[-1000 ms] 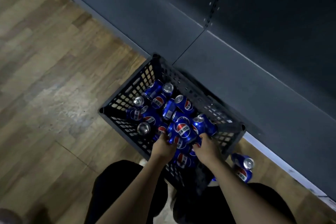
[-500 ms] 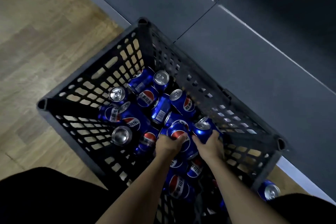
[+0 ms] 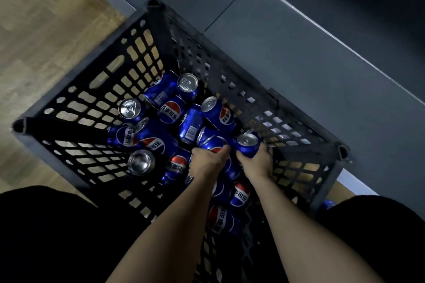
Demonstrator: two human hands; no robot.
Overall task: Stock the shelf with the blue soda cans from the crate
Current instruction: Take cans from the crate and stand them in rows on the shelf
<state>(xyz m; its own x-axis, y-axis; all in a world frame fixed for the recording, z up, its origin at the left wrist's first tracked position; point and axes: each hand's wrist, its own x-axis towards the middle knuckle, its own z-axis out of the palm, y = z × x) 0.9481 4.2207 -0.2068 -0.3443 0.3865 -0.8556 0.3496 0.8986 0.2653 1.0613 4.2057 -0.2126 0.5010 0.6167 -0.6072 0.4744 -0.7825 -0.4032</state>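
A wooden floor (image 3: 41, 37) lies at left; black-clothed knees (image 3: 46, 232) fill the lower corners of the view.

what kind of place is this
Probably a shop aisle during restocking: a black plastic crate full of blue soda cans sits on a wood-look floor against grey metal shelving.

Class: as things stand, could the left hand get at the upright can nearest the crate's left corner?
Probably not yet: the left hand already grips a can. The upright can stands uncovered in the crate, so the path looks free.
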